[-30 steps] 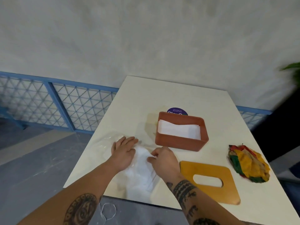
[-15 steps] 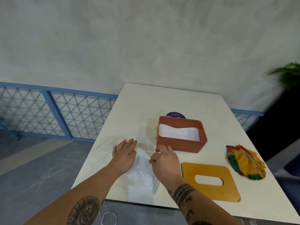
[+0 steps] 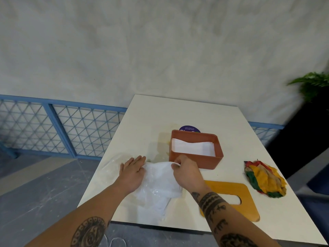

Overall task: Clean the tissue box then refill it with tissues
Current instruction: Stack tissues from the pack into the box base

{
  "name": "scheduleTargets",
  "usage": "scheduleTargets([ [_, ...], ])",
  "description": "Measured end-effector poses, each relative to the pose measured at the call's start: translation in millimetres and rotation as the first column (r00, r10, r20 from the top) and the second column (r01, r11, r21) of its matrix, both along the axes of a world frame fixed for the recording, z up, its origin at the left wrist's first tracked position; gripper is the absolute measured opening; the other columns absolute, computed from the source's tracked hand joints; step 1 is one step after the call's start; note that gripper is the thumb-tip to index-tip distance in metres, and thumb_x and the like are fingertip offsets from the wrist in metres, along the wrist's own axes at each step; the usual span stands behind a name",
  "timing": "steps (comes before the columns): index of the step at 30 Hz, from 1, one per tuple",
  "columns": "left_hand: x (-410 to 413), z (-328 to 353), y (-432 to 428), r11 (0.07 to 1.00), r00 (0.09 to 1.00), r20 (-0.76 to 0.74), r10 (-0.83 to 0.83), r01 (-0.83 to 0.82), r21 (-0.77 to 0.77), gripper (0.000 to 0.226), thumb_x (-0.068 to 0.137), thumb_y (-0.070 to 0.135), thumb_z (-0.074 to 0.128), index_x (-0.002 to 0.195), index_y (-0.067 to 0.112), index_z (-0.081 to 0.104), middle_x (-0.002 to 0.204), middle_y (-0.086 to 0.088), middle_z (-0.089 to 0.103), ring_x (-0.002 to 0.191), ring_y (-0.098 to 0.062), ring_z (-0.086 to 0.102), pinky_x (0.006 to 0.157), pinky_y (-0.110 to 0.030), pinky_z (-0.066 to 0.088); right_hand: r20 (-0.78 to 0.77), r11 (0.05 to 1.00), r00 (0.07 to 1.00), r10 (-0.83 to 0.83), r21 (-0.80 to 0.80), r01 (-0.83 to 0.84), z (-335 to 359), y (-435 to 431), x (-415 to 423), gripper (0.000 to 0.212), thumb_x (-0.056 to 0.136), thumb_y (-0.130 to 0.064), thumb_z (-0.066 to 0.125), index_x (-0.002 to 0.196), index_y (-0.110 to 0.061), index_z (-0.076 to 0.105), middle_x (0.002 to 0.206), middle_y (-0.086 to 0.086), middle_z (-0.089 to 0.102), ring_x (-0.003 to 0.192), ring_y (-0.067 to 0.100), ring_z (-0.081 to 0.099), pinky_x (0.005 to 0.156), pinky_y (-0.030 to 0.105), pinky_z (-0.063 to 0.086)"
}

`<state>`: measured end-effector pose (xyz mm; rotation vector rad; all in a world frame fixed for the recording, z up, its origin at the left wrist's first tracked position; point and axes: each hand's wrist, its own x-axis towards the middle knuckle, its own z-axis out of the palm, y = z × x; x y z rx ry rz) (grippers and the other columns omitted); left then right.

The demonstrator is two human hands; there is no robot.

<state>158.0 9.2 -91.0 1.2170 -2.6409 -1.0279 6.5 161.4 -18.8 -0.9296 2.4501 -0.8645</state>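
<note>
Two hands low on the table, both in front of the open terracotta tissue box. Left hand flat, fingers straight, pressing the clear wrapper, left of the box. Right hand pinching the top edge of the loose white tissues, just before the box's near wall. More tissue inside the box. Yellow lid in front-right of the box; bundled cloth to its right.
</note>
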Motion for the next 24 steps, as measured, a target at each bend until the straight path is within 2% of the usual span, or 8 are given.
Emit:
scheduleTargets([
  [5, -6, 6, 3, 0.999, 0.999, 0.039, -0.006, 0.007, -0.032, 0.055, 0.106, 0.032, 0.038, 0.160, 0.030, 0.027, 0.170, 0.009, 0.016, 0.157, -0.018, 0.006, 0.126, -0.047, -0.003, 0.052, 0.998, 0.999, 0.008, -0.062, -0.005, 13, 6, -13, 0.011, 0.101, -0.024, 0.054, 0.109, -0.024, 0.061, 0.107, -0.004, 0.064, 0.097, 0.015, 0.061, 0.072, 0.021, 0.045],
  [9, -7, 18, 9, 1.000, 0.983, -0.186, 0.003, 0.000, 0.014, 0.053, 0.102, 0.046, 0.049, 0.153, 0.035, 0.040, 0.162, 0.018, 0.028, 0.154, -0.012, 0.017, 0.128, -0.044, 0.003, 0.097, 0.990, 0.994, -0.053, -0.128, 0.066, 33, 5, -30, 0.015, 0.099, -0.024, 0.052, 0.110, -0.024, 0.063, 0.105, -0.007, 0.062, 0.092, 0.014, 0.061, 0.071, 0.026, 0.046],
  [13, -8, 48, 22, 0.976, 0.849, -0.509, -0.142, 0.204, 0.069, 0.061, 0.078, 0.069, 0.058, 0.135, 0.047, 0.053, 0.150, 0.027, 0.042, 0.145, 0.002, 0.027, 0.112, -0.008, 0.024, 0.311, 0.971, 0.939, -0.144, -0.140, 0.195, 49, 3, -46, 0.016, 0.095, -0.023, 0.055, 0.106, -0.027, 0.066, 0.103, 0.000, 0.065, 0.093, 0.021, 0.064, 0.074, 0.034, 0.058],
  [16, -17, 68, 34, 0.940, 0.836, -0.443, -0.323, 0.338, -0.047, 0.080, 0.070, 0.065, 0.076, 0.142, 0.048, 0.045, 0.151, 0.024, 0.040, 0.143, 0.008, 0.026, 0.113, -0.009, 0.024, 0.430, 0.944, 0.879, -0.205, -0.150, 0.294, 57, 4, -52, 0.014, 0.092, -0.019, 0.058, 0.095, -0.028, 0.069, 0.106, 0.005, 0.068, 0.103, 0.029, 0.065, 0.086, 0.050, 0.060],
  [18, -25, 76, 40, 0.923, 0.854, -0.353, -0.383, 0.372, -0.102, 0.095, 0.068, 0.059, 0.083, 0.150, 0.042, 0.038, 0.151, 0.024, 0.036, 0.141, 0.008, 0.026, 0.115, -0.016, 0.026, 0.496, 0.930, 0.842, -0.212, -0.161, 0.329, 61, 5, -52, 0.016, 0.093, -0.013, 0.057, 0.095, -0.022, 0.069, 0.108, 0.009, 0.068, 0.102, 0.030, 0.065, 0.077, 0.045, 0.061],
  [20, -29, 79, 45, 0.933, 0.873, -0.332, -0.358, 0.324, -0.156, 0.079, 0.081, 0.049, 0.080, 0.149, 0.036, 0.042, 0.146, 0.021, 0.043, 0.133, 0.005, 0.036, 0.113, -0.020, 0.033, 0.575, 0.918, 0.796, -0.189, -0.184, 0.351, 65, 7, -50, 0.017, 0.095, -0.007, 0.055, 0.100, -0.016, 0.068, 0.109, 0.013, 0.069, 0.095, 0.029, 0.066, 0.065, 0.038, 0.059],
  [22, -32, 79, 46, 0.948, 0.855, -0.412, -0.315, 0.266, -0.172, 0.041, 0.097, 0.033, 0.066, 0.137, 0.030, 0.058, 0.133, 0.017, 0.060, 0.120, 0.000, 0.053, 0.105, -0.026, 0.045, 0.678, 0.898, 0.717, -0.165, -0.198, 0.394, 69, 7, -48, 0.017, 0.097, -0.006, 0.055, 0.107, -0.010, 0.067, 0.110, 0.016, 0.069, 0.092, 0.030, 0.069, 0.071, 0.042, 0.062],
  [24, -32, 81, 47, 0.968, 0.851, -0.462, -0.251, 0.228, -0.107, 0.026, 0.102, 0.023, 0.056, 0.126, 0.030, 0.065, 0.116, 0.015, 0.069, 0.107, -0.004, 0.063, 0.094, -0.029, 0.052, 0.761, 0.876, 0.638, -0.120, -0.221, 0.429, 71, 8, -48, 0.017, 0.098, -0.008, 0.057, 0.112, -0.003, 0.065, 0.109, 0.019, 0.071, 0.087, 0.030, 0.072, 0.073, 0.044, 0.063],
])
